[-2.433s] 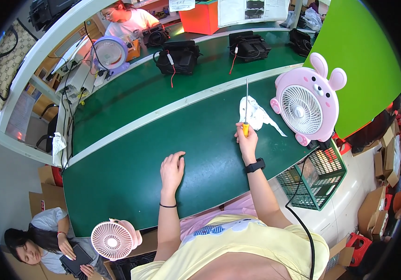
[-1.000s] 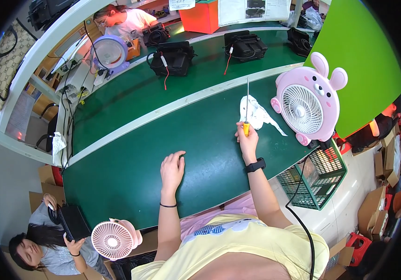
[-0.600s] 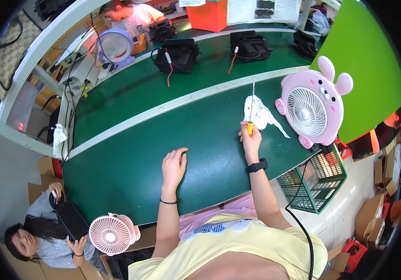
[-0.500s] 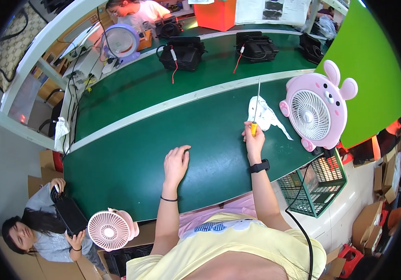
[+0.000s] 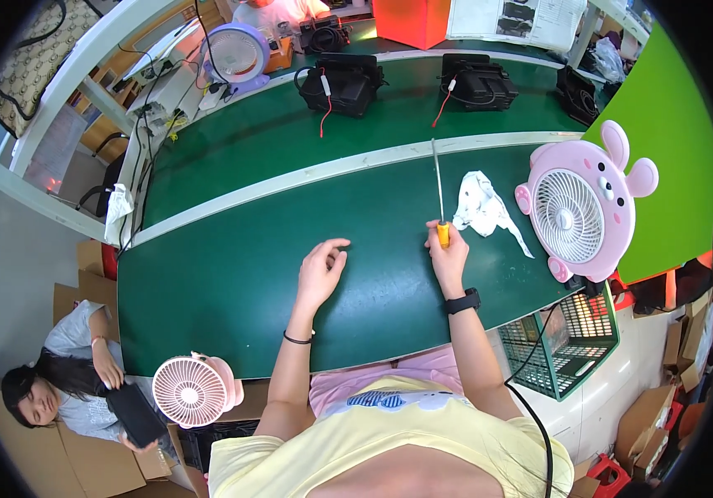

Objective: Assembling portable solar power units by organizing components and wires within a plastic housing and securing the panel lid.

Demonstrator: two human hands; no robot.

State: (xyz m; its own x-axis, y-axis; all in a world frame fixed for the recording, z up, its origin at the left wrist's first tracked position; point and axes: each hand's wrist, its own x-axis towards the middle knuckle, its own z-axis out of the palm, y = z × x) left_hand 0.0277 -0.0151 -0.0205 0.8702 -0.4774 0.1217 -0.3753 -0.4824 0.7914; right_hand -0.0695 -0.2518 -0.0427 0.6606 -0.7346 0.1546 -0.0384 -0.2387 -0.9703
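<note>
Right hand [image 5: 447,256] grips a screwdriver [image 5: 442,233], now swung clear of the white cloth [image 5: 481,205], pointing toward the surface's [image 5: 223,286] far edge, seemingly ready for use; left hand [image 5: 321,272] curls, apparently empty.

Yellow shirt [image 5: 381,427], black watch [image 5: 462,301], dark wristband [image 5: 297,339]
</note>
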